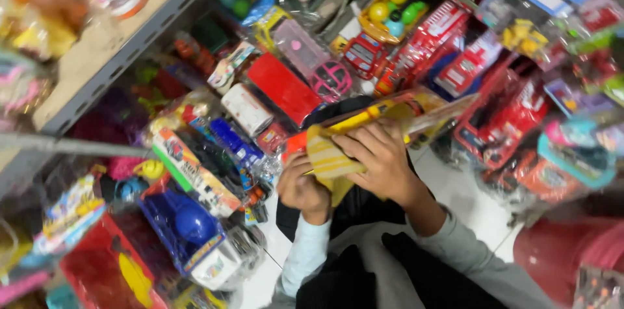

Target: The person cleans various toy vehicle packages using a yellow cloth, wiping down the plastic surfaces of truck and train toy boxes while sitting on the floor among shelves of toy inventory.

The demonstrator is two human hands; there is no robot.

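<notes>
I hold a long yellow toy package [364, 128] in both hands at the centre of my view — my right hand [383, 159] is wrapped over its top edge, fingers curled closed on the card, and my left hand [300, 187] is clenched around its lower end at about 8 o'clock. To handle it well I judge I should keep both grips firm and level, since the clear plastic looks slippery. Red toy trucks [448, 49] crowd 1 o'clock and a blue boxed toy [188, 224] lies at 8 o'clock
</notes>
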